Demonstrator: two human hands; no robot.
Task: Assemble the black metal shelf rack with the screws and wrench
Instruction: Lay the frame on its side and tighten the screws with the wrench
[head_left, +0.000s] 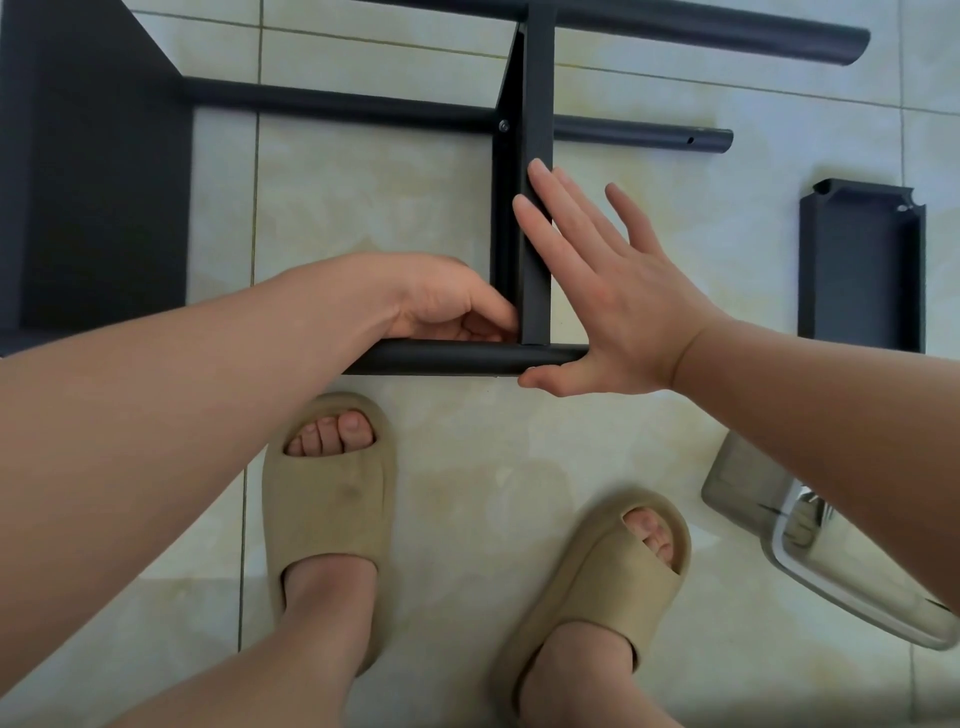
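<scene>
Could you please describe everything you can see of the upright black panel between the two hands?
The panel is a narrow piece of matte black metal, standing on edge and running away from the person. Its near end meets the near tube at a right angle. Farther off, a silver screw sits where it crosses a second tube. The right hand lies flat against its right face, and the left hand curls into the near left corner.

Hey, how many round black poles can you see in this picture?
3: a far pole at the top, a middle pole just below it, and a near pole lowest in view. More may lie outside the frame.
</scene>
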